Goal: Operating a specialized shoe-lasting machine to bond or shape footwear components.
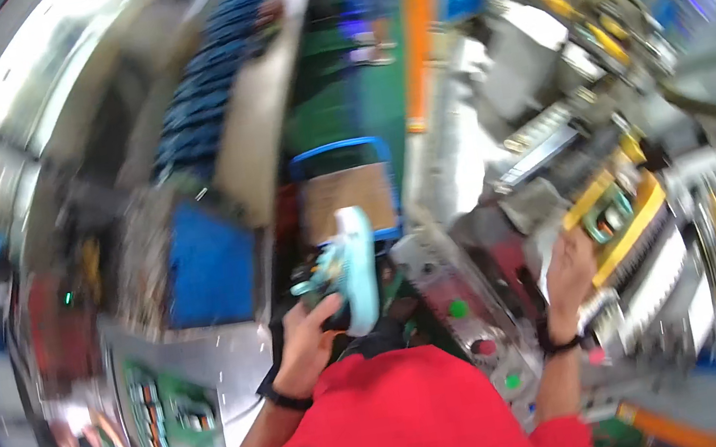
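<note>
Head view, blurred by motion. Our left hand (308,332) curled shut round light-teal moulded plastic part (349,272), thumb and fingers clamped on its lower dark end; part stands upright, just above our red shirt (390,424), in front of brown cardboard sheet (347,202) in blue-rimmed crate. Our right hand (567,270) raised against yellow-framed metal machine (629,218), fingers loosely together, touching white sheet; grip unclear, we cannot tell. Count: one teal part, two hands, two dark wristbands. Three round buttons on grey panel (479,335): two green, one red.
</note>
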Demonstrator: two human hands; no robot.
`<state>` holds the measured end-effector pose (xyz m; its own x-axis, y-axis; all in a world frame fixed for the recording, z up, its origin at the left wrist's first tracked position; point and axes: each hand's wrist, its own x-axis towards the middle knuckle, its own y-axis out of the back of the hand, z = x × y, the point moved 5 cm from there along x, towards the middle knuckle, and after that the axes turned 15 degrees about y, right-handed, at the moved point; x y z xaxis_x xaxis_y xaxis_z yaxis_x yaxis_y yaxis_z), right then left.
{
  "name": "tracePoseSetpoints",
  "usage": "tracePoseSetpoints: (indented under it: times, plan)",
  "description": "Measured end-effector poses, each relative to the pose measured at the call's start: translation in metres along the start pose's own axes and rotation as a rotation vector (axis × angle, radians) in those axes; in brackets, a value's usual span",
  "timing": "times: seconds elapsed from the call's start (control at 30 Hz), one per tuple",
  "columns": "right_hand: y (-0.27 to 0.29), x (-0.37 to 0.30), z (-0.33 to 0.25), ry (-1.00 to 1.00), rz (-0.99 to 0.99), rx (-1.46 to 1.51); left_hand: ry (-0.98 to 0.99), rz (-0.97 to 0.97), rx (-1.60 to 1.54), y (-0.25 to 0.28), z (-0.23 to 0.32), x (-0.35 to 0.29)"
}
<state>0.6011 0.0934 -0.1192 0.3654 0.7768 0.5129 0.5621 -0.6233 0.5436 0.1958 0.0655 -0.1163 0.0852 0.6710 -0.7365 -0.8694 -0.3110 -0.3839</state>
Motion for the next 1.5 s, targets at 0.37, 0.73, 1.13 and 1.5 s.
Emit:
tracePoseSetpoints:
  times: [0.37,0.73,1.13,1.5]
  plan:
    - [-0.181,-0.146,0.039,0.402,-0.532,-0.013,0.027,0.175,-0.205,0.079,-0.081,-0.048]
    - [-0.217,-0.069,-0.091,0.531,-0.504,0.228,-0.088,0.686,-0.751,0.281,-0.126,-0.105]
    - [-0.316,-0.032,-0.71,1.421,-0.604,0.646,-0.333,1.078,-0.918,0.603,-0.11,-0.088]
    - [-0.506,-0.169,-1.039,1.742,-1.389,0.371,-0.233,1.499,-0.668,0.869,-0.014,-0.079]
